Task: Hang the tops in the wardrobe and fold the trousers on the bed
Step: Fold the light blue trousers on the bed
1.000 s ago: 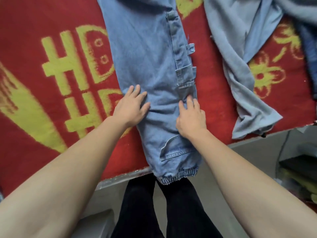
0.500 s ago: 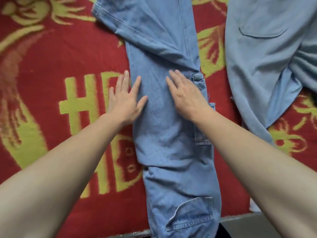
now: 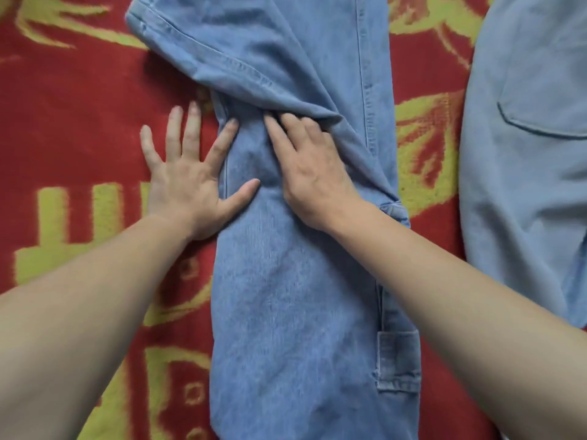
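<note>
Fingers [image 3: 191,131] of left hand [image 3: 186,185] splayed; right hand [image 3: 314,174] on jeans [image 3: 286,296], perhaps under fold [image 3: 317,111].

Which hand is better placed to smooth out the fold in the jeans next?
Probably the right. The right hand lies on the jeans, fingertips at the bunched fold. The left hand rests mostly on the blanket; only its thumb and forefinger touch the jeans.

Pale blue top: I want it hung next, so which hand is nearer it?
Right. The right hand rests on the jeans, left of the top; the left hand lies farther left.
</note>
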`<state>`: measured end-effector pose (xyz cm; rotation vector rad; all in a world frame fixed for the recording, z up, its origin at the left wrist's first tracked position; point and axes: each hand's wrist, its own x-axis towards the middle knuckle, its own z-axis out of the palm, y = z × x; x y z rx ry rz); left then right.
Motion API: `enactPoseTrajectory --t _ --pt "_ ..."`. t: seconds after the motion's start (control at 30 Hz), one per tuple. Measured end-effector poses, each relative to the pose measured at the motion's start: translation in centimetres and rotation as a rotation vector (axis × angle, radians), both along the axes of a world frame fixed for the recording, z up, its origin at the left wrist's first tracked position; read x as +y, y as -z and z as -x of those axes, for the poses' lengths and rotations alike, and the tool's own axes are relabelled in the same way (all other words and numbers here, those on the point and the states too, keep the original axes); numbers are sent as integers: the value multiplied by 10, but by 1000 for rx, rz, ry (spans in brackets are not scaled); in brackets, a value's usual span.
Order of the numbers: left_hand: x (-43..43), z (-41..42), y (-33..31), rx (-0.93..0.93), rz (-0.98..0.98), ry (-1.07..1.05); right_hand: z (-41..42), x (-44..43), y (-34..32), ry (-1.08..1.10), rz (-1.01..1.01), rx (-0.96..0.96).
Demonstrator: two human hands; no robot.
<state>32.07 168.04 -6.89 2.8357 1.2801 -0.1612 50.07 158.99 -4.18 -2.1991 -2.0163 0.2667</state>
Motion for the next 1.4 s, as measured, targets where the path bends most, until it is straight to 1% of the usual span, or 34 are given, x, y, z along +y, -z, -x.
enactPoseTrajectory --t 0.07,0.1,0.2,0.27,0.4,0.47,0.53,0.57,0.6,0.63,0.67,0.73,0.8,0.83,0.87,0.93,1.0,1.03,1.07,1.1,1.13,1.17,1.2,1.23,1.27,1.3,1.33,1.37,1.4 --pt "3 0 0 -19 17 0 -1 28 1 -8 -25 9" --pt "3 1 0 -23 22 2 -6 41 0 56 -62 32" --pt "3 2 0 -25 26 10 -33 72 -3 380 -129 57" --pt "4 2 -1 -22 41 11 -52 83 -4 547 -116 23" --pt "5 4 0 -25 40 15 -84 96 -7 854 -121 31" --pt "6 4 1 -35 39 18 -92 99 -11 866 -238 22" --pt "6 4 1 -40 42 17 -89 102 -19 725 -422 21" --pt "7 4 1 -40 43 18 -85 104 -20 646 -478 32" --pt "7 4 1 -39 44 20 -81 108 -19 599 -492 63" --pt "7 4 1 -38 45 22 -80 115 -19 603 -471 114" --pt "7 4 1 -38 46 23 -82 123 -19 655 -434 190" --pt "7 4 0 -41 52 21 -97 143 -17 839 -382 400" --pt "7 3 0 -39 55 21 -124 160 -17 1018 -377 622" --pt "7 3 0 -36 57 22 -138 165 -18 1096 -397 677" --pt "8 3 0 -34 58 23 -149 168 -21 1150 -418 690" --pt "8 3 0 -31 59 23 -162 168 -22 1190 -406 652" --pt "8 4 1 -32 59 22 -164 162 -15 1192 -355 571" --pt "8 3 1 -36 57 21 -160 158 -16 1182 -368 516" --pt "8 3 1 -40 54 21 -152 153 -19 1135 -427 424" --pt "8 3 1 -42 52 22 -143 147 -23 1030 -504 301" --pt "8 3 1 -43 51 24 -134 140 -25 880 -563 164" --pt "8 3 1 -45 53 26 -128 135 -24 708 -553 32" --pt "8 4 1 -46 54 27 -125 131 -20 538 -430 -69" --pt "9 4 1 -46 55 28 -121 129 -17 402 -225 -127" --pt "8 4 2 -44 56 29 -120 128 -11 329 15 -132" --pt "8 4 2 -39 59 28 -123 132 -7 321 196 -90" --pt "8 4 2 -36 61 26 -128 137 -5 339 298 -37" --pt "8 3 2 -36 62 25 -131 141 -4 353 330 20" --pt "9 3 2 -37 61 25 -132 143 -5 362 299 75"
